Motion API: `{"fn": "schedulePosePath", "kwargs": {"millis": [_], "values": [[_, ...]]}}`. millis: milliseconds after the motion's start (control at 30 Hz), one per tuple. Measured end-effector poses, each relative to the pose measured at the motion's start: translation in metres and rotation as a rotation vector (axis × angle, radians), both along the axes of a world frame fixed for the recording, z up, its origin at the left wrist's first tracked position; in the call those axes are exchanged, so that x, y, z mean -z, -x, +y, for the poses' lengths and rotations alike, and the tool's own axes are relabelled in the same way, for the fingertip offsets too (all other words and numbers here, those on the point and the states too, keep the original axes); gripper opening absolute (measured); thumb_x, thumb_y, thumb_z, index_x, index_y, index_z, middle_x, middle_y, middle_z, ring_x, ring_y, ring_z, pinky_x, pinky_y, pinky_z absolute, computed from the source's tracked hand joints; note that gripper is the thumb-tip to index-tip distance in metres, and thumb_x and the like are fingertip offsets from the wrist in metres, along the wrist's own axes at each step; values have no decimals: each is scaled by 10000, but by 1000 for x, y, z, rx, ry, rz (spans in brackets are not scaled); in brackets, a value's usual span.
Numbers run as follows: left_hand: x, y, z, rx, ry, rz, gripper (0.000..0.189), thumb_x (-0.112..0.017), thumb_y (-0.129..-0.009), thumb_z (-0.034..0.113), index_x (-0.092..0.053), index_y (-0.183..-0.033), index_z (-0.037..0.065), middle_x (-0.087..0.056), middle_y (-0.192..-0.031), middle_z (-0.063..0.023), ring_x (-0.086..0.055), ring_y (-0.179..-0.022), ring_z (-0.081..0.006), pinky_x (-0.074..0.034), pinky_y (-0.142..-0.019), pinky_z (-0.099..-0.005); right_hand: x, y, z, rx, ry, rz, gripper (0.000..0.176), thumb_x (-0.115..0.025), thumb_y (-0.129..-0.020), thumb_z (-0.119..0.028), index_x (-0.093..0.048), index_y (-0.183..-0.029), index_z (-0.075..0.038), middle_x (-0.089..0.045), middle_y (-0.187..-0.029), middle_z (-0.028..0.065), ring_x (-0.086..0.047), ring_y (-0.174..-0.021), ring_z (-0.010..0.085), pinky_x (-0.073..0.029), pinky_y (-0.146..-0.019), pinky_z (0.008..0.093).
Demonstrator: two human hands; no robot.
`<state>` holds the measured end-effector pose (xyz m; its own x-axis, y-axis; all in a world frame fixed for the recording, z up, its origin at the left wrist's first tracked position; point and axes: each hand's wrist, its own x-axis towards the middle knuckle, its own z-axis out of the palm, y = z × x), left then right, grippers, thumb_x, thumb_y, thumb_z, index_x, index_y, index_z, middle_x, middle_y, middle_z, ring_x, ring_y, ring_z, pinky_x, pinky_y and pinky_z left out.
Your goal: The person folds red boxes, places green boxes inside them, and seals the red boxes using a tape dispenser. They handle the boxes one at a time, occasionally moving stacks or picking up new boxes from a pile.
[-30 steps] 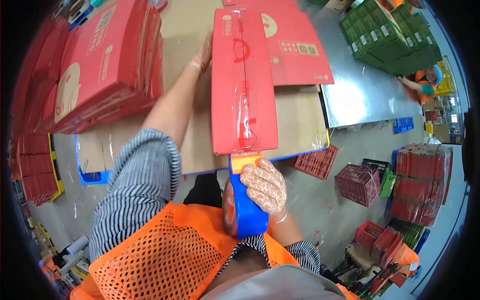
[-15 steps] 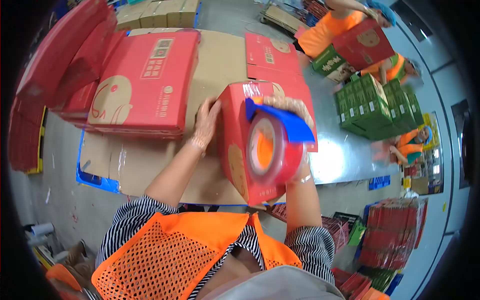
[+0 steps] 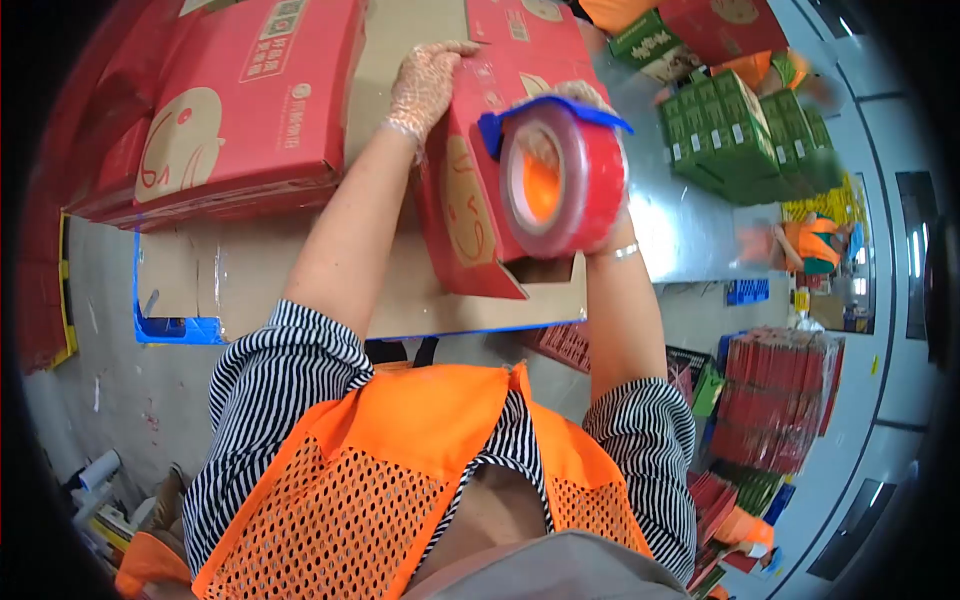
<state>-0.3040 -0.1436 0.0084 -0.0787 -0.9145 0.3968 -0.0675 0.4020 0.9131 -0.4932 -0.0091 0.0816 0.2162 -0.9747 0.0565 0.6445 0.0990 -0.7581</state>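
A red carton (image 3: 462,225) with a printed beige face stands in front of me. Its near end gapes, with a flap (image 3: 485,280) sticking out. My left hand (image 3: 425,85), in a thin clear glove, lies against the carton's far left edge with its fingers stretched over the top. In my right hand (image 3: 575,95) is a tape dispenser (image 3: 580,190) with a blue frame and a wide roll of tape, held over the carton's top right. The roll hides part of the carton and most of that hand's fingers.
Large red cartons (image 3: 250,110) stand at left on the cardboard-covered table (image 3: 270,275). Another red carton (image 3: 530,25) lies beyond mine. Green boxes (image 3: 725,130) sit on the metal surface at right, with people in orange vests nearby. Flattened red cartons (image 3: 775,400) are stacked on the floor.
My left hand has moved from the carton's side up to its far edge. The tape dispenser has turned and shifted slightly. The near end of the carton now shows an open gap.
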Motion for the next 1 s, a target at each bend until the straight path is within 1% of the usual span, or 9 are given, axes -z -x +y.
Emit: {"fn": "schedulePosePath", "kwargs": {"millis": [133, 200, 367, 433, 500, 600, 700, 867, 1000], "values": [[-13, 4, 12, 4, -29, 38, 313, -444, -889, 71, -733, -1007, 39, -719, -1029, -127, -660, -991, -222, -482, -937, -317, -20, -5, 102, 340, 431, 1163, 151, -667, -856, -78, -614, -989, -29, -674, -990, 140, -660, -947, 221, -515, -913, 352], [-17, 7, 15, 21, -129, 180, 306, -444, -903, 76, -733, -978, 9, -726, -982, -114, -664, -978, -236, -484, -933, -320, 8, 10, 132, 287, 253, 465, 235, -729, -789, -31, -613, -993, -21, -681, -966, 155, -669, -918, 263, -501, -937, 406], [31, 10, 12, 178, -362, 316, 633, -331, -1022, 487, -427, -1424, 8, -521, -1395, -144, -461, -1311, -259, -314, -1121, -368, 57, 14, 162, 528, 789, 835, 181, -753, -798, -89, -641, -939, -75, -706, -1056, 138, -678, -1031, 288, -440, -1025, 523], [211, 15, -45, 104, 11, -11, 620, -332, -1020, 459, -455, -1413, -6, -481, -1436, -146, -434, -1327, -271, -304, -1120, -356, 56, 13, 161, 512, 864, 795, 158, -707, -858, -170, -584, -930, -101, -695, -1056, 78, -665, -1014, 226, -442, -1019, 508], [213, 37, -30, 119, -595, 260, 709, -293, -1013, 555, -482, -1389, -15, -539, -1379, -123, -481, -1275, -240, -311, -1113, -343, 87, 40, 156, 363, 946, 920, 187, -636, -913, -215, -585, -1045, -93, -668, -1071, 76, -635, -1016, 218, -481, -969, 478], [269, 38, -54, 349, -714, 618, 749, -252, -1008, 597, -517, -1367, -4, -580, -1327, -107, -510, -1234, -210, -343, -1086, -324, 67, 28, 146, 384, 884, 906, 286, -644, -889, -291, -578, -1082, -89, -668, -1082, 93, -638, -1019, 245, -476, -975, 493], [189, 26, -10, 94, -511, 175, 773, -242, -997, 621, -538, -1346, -2, -599, -1300, -102, -534, -1204, -203, -382, -1055, -331, 30, 23, 120, 363, 846, 850, 387, -652, -866, -366, -572, -1120, -85, -668, -1092, 110, -641, -1022, 272, -471, -981, 508], [212, 2, 74, 115, -752, 204, 760, -317, -970, 646, -480, -1385, 31, -594, -1282, -139, -527, -1231, -251, -400, -1060, -371, -33, 1, 32, 159, 513, 462, 555, -666, -826, -491, -561, -1182, -78, -668, -1110, 138, -645, -1028, 316, -463, -991, 534], [155, -22, 128, 293, -1604, -53, 840, -189, -965, 688, -646, -1186, 19, -687, -1115, -139, -636, -1046, -295, -469, -943, -420, -2, -33, -59, -195, -190, -441, 690, -677, -794, -591, -553, -1232, -73, -668, -1125, 160, -649, -1032, 351, -457, -998, 554]]}}
